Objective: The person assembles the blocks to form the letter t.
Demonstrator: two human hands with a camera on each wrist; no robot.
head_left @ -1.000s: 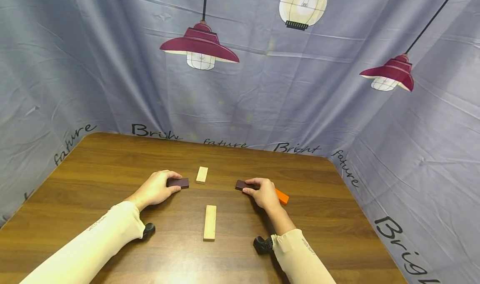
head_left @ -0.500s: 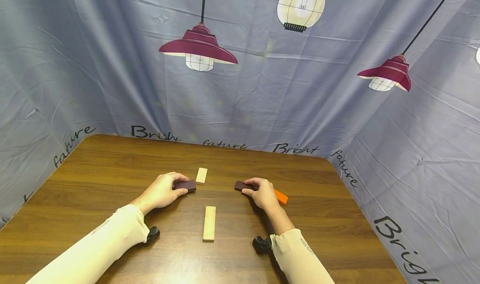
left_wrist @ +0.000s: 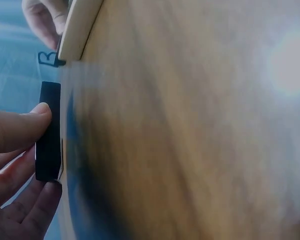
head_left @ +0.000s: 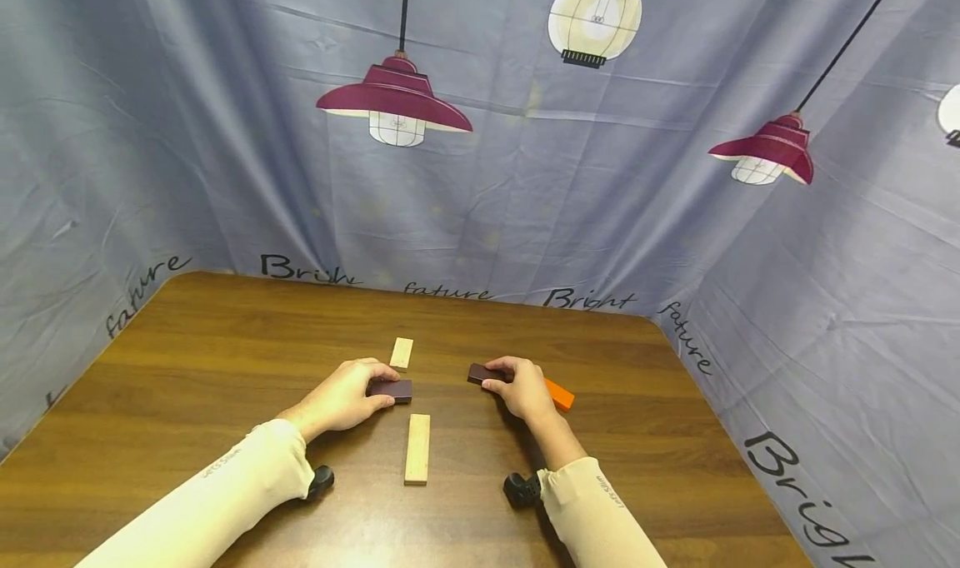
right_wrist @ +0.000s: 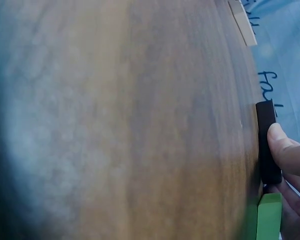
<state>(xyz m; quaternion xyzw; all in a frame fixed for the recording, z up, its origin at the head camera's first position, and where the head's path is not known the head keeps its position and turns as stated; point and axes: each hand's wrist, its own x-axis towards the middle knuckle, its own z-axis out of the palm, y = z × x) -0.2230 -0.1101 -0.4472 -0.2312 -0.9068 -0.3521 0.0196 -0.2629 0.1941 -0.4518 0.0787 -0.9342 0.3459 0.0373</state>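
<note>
In the head view my left hand pinches a dark block between thumb and fingers, left of centre. Its dark block is seen edge-on in the left wrist view, with the thumb on one side and fingers on the other. My right hand grips a second dark block by its right part. Just behind that hand lies an orange block, partly covered by it. In the right wrist view the second dark block is held next to a green block.
A short pale wooden block lies behind the left hand's block. A longer pale block lies nearer on the brown table. A printed blue-grey curtain surrounds the table's back and sides.
My left hand has moved right and nearer with its dark block, which now sits between the two pale blocks' levels. My right hand has stayed almost where it was.
</note>
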